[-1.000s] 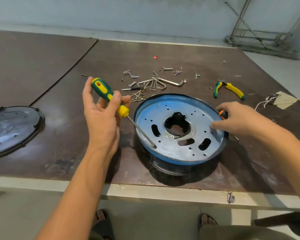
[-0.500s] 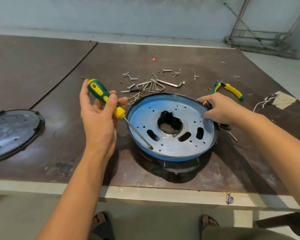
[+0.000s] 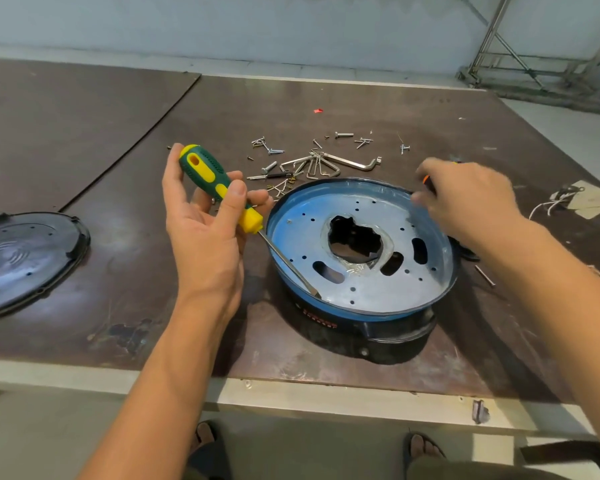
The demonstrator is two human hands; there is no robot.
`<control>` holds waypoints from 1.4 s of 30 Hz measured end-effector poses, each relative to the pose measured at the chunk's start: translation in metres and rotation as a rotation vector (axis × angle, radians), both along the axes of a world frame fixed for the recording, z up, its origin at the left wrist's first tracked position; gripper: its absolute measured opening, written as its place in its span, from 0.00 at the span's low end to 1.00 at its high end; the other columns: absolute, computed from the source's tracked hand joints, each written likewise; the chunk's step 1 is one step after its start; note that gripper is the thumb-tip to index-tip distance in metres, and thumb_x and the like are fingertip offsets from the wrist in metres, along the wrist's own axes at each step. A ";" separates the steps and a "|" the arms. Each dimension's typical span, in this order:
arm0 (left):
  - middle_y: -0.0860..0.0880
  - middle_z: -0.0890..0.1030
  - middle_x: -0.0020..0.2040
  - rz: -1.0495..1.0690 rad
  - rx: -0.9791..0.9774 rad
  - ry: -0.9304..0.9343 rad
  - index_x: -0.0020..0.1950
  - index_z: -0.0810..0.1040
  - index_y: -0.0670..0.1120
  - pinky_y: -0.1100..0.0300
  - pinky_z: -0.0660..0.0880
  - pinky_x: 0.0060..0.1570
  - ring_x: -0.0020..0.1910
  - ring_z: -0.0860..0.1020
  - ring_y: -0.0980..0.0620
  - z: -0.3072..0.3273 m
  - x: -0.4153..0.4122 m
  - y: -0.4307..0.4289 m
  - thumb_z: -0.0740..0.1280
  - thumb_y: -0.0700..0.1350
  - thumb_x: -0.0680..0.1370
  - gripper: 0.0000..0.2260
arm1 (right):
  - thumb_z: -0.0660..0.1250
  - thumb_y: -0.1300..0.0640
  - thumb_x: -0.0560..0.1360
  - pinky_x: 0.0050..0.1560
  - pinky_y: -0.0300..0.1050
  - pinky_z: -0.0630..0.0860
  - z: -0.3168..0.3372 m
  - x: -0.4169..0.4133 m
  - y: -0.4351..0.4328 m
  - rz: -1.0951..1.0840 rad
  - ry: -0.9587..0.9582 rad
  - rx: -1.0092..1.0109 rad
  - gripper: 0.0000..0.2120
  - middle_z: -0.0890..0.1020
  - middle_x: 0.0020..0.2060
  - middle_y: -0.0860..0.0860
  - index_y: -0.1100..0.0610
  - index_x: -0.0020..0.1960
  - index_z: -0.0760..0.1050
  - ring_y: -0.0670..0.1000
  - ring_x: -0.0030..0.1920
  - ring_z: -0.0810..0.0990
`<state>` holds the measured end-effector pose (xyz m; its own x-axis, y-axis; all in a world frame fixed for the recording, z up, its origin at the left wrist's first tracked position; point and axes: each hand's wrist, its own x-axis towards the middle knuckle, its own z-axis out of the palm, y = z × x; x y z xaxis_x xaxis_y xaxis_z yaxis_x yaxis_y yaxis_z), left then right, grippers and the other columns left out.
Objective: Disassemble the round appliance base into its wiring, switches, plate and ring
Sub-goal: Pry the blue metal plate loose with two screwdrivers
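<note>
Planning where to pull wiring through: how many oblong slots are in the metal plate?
3 oblong slots in the metal plate: one front-left, one below the central hole, one right of it. The right hand covers the far edge, so more may be hidden.

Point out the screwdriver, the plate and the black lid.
screwdriver (image 3: pixel 207 176): head view, on its handle.
plate (image 3: pixel 378 285): head view, bare metal near its front.
black lid (image 3: pixel 25 261): head view, on its middle.
</note>
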<state>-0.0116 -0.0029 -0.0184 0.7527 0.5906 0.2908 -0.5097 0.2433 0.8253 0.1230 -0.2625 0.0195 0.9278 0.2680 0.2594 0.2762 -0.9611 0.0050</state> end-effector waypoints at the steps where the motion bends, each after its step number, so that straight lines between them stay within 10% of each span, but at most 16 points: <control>1: 0.39 0.77 0.58 -0.003 0.006 -0.002 0.80 0.59 0.53 0.45 0.81 0.54 0.43 0.83 0.45 -0.001 0.000 0.000 0.67 0.35 0.80 0.32 | 0.68 0.49 0.81 0.43 0.52 0.67 0.003 -0.005 -0.002 -0.038 -0.088 0.048 0.12 0.83 0.52 0.62 0.55 0.60 0.76 0.66 0.54 0.80; 7: 0.38 0.76 0.61 -0.020 0.040 0.018 0.80 0.58 0.55 0.50 0.81 0.50 0.43 0.83 0.46 -0.002 0.001 -0.002 0.66 0.35 0.81 0.32 | 0.69 0.45 0.80 0.44 0.50 0.67 0.029 -0.030 -0.005 -0.010 -0.161 0.344 0.10 0.79 0.42 0.54 0.51 0.48 0.76 0.59 0.44 0.76; 11: 0.41 0.77 0.59 -0.030 0.075 0.030 0.81 0.55 0.55 0.53 0.80 0.47 0.42 0.81 0.49 -0.004 0.002 -0.001 0.64 0.34 0.82 0.33 | 0.69 0.42 0.79 0.31 0.43 0.67 0.044 -0.065 0.010 0.289 0.057 1.125 0.16 0.73 0.28 0.46 0.49 0.37 0.73 0.52 0.26 0.70; 17: 0.44 0.77 0.58 -0.006 0.111 0.031 0.83 0.49 0.54 0.57 0.79 0.45 0.40 0.78 0.52 -0.006 0.006 -0.005 0.61 0.35 0.83 0.34 | 0.59 0.57 0.80 0.36 0.47 0.74 0.031 -0.104 0.048 0.652 0.508 1.884 0.03 0.74 0.33 0.50 0.54 0.47 0.68 0.52 0.34 0.74; 42: 0.43 0.78 0.58 0.042 0.075 0.062 0.79 0.55 0.56 0.56 0.80 0.45 0.39 0.81 0.52 -0.016 0.017 -0.004 0.65 0.38 0.82 0.31 | 0.56 0.61 0.83 0.35 0.46 0.70 -0.014 -0.118 0.081 0.738 0.503 1.760 0.03 0.72 0.36 0.53 0.56 0.52 0.67 0.52 0.36 0.70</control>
